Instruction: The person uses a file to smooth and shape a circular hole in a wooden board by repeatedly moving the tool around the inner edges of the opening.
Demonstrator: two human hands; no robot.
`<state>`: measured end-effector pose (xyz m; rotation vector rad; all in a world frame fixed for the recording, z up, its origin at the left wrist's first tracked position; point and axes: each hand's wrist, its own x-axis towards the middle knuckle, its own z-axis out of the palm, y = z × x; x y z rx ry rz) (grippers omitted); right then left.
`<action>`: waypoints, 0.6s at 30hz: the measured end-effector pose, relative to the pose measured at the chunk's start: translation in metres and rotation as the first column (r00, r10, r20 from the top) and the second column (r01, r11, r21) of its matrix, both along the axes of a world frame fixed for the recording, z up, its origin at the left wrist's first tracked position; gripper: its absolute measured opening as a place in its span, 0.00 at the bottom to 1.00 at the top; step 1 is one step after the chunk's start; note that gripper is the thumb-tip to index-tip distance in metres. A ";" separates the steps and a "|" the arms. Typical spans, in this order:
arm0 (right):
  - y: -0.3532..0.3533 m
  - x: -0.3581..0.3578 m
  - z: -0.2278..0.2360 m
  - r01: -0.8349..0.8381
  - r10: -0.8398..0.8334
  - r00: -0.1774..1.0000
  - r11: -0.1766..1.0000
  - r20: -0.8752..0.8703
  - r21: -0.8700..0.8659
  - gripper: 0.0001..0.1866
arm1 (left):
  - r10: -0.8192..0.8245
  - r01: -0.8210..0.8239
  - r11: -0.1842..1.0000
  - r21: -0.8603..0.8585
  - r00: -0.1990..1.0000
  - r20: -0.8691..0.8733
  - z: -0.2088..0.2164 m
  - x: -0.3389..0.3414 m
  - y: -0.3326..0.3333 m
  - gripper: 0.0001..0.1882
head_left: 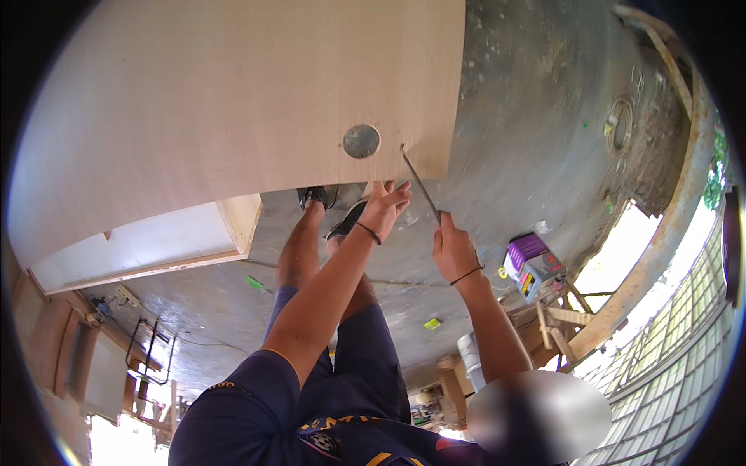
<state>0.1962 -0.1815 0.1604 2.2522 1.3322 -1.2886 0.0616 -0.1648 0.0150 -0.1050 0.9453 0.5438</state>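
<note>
A large pale wooden panel [233, 93] spreads across the upper part of the view, with a round hole [361, 141] cut close to its near right corner. My right hand [456, 252] is closed around the near end of a long, thin, dark metal rod-like tool [420, 183]; the handle is hidden in the fist. The tool slants up and left, its tip over the panel, right of the hole. At the panel's near edge is my left hand [385, 206], fingers apart and holding nothing; whether its fingertips touch the edge I cannot tell.
Below the panel at left stands a white-faced box [155, 245] with wooden edges. A purple and grey box [532, 264] rests on the floor at right. A coil of cable [619, 126] lies farther right, near a curved rusty frame [668, 241]. My shoes [346, 221] are close to the panel.
</note>
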 end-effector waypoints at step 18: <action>0.033 0.038 -0.013 -0.232 0.226 0.973 0.964 -0.054 -0.128 0.13 | 0.264 -0.313 0.940 -0.137 0.920 -0.291 0.001 0.049 0.033 0.29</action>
